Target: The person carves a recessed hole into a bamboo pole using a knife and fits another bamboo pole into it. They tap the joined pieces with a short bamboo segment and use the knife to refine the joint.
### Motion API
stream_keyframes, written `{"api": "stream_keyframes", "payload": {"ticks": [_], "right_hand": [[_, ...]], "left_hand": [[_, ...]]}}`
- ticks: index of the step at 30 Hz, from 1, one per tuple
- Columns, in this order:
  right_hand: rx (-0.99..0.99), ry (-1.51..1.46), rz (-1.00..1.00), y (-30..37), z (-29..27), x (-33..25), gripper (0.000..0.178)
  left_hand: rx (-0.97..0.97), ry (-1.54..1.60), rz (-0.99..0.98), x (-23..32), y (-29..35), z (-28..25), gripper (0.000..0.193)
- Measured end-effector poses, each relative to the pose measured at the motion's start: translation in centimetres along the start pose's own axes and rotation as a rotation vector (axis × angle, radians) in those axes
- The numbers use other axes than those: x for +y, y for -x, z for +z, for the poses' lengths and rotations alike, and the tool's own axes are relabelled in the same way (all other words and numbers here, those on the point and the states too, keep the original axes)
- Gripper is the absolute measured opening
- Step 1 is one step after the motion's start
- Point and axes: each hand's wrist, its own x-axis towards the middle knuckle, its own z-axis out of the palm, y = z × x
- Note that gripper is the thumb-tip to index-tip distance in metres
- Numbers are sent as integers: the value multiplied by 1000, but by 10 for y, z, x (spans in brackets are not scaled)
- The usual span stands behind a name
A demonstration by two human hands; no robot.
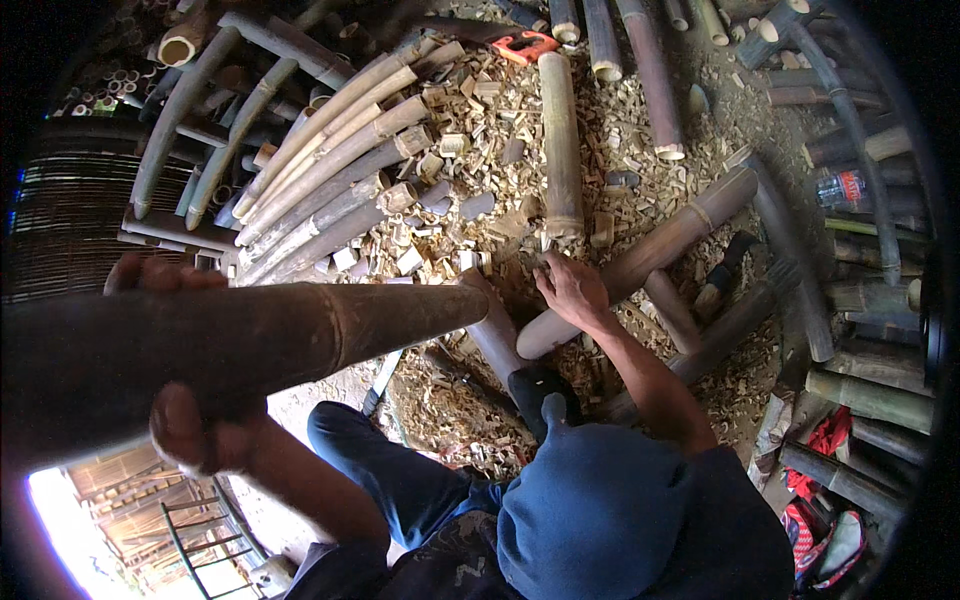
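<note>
My left hand [185, 435] grips a thick, dark bamboo tube [250, 330], its thumb below and its fingers over the far side. The tube reaches in from the left edge, its narrower-looking end pointing toward the middle. My right hand [572, 288] is above the wood chips with its fingers curled together; whatever they pinch, if anything, is too small to make out. Beside that hand, a brown bamboo length [650, 245] lies slantwise across other pieces. Just beyond the fingers lies a pale upright-looking bamboo length [561, 150].
Bamboo chips [480, 130] cover the ground. Split and whole lengths [340, 150] lie at the left, with a stack of tubes [870, 390] along the right. An orange-handled saw [525, 47] lies at the back. A blade [385, 375] rests near my blue-trousered left knee [345, 430].
</note>
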Motion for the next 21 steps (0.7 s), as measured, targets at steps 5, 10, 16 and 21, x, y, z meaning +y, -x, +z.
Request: {"api": "stream_keyframes", "payload": {"ticks": [5, 10, 16, 21], "right_hand": [[-98, 20, 40, 0, -6, 1, 28], [-159, 44, 21, -9, -8, -5, 32], [-241, 77, 84, -13, -16, -18, 41], [-255, 49, 17, -11, -11, -12, 51]], "left_hand": [[-85, 22, -19, -2, 3, -10, 99], [-65, 4, 4, 2, 1, -17, 100], [-45, -187, 96, -1, 7, -20, 102], [-92, -210, 213, 4, 28, -49, 99]]}}
